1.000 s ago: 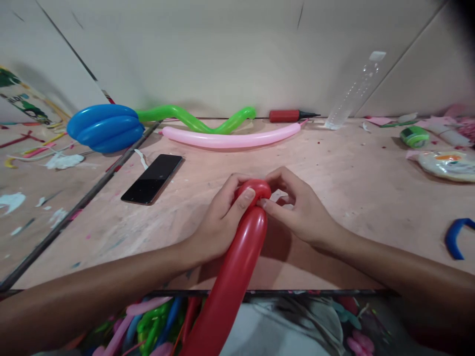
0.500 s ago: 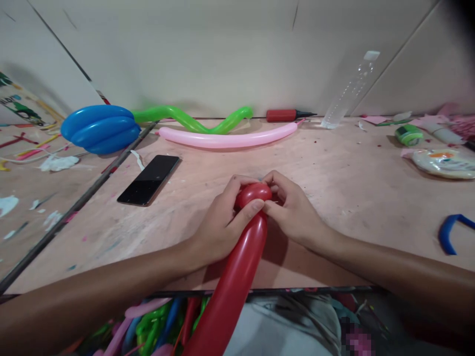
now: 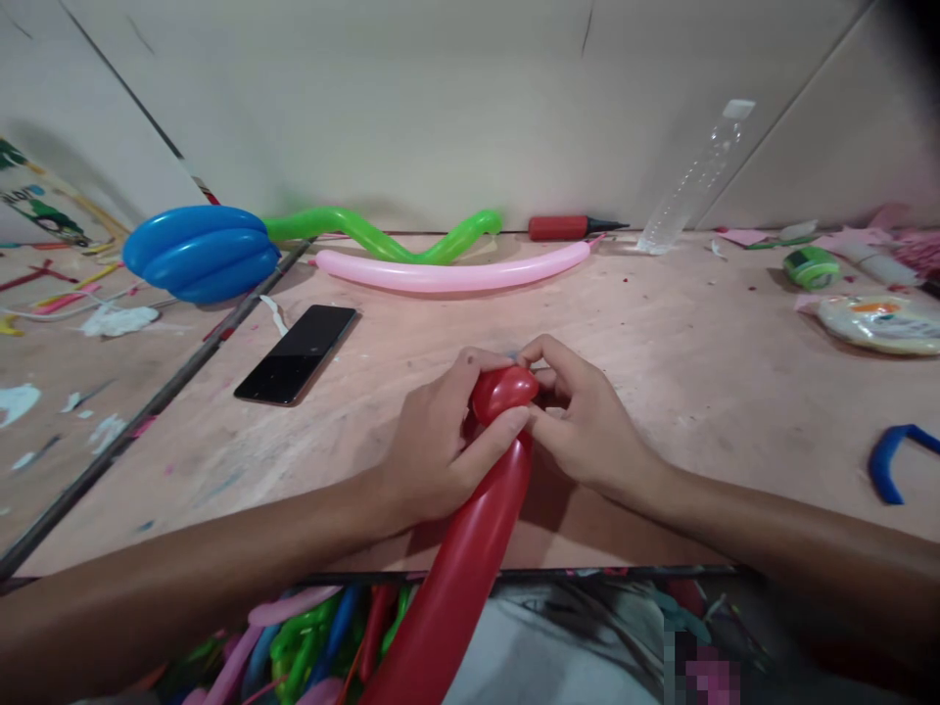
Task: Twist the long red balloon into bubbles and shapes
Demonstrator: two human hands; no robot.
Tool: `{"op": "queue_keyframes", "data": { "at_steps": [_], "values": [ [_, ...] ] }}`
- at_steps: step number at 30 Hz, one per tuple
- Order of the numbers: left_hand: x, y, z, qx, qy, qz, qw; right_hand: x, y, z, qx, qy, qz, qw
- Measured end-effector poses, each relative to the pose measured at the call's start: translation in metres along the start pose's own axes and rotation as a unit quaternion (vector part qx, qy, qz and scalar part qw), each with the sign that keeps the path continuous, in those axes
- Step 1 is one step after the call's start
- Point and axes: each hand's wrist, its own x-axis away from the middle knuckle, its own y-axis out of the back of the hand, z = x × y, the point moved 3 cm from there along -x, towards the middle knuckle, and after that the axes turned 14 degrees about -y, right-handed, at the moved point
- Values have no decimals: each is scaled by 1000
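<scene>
The tabletop runs back to the wall. A balloon sits between the left grip and right grip and extends past the tabletop's near edge. Left of them lies the phone. Farther back lies a second balloon, before a third balloon with a bundle at its left end. Rightward come the pump, then the bottle. Far right lies the packet; nearer, the strip.

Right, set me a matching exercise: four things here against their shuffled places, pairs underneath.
1. Flat black phone
2. Long red balloon
3. Long pink balloon
4. Clear plastic bottle

A. Held by the left hand and right hand
B. Right of the red cylindrical pump
C. Lying left of both hands
D. In front of the bent green balloon

Pairs: 1-C, 2-A, 3-D, 4-B
</scene>
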Motion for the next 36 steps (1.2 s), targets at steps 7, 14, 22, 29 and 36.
{"op": "queue_keyframes", "data": {
  "at_steps": [7,14,22,29,36],
  "values": [
    [1,-2,1,80,15,-21,996,2,1,1,3,-14,-26,1000],
    [2,-1,1,19,6,-60,998,5,4,9,-16,-5,-39,999],
    [3,0,1,-2,7,-32,999,5,6,6,48,-32,-18,998],
    [1,0,5,118,1,-51,992,5,4,2,-24,-37,68,997],
    [-1,-1,5,299,58,-79,949,4,-1,-5,-196,-56,170,964]
  ]
}}
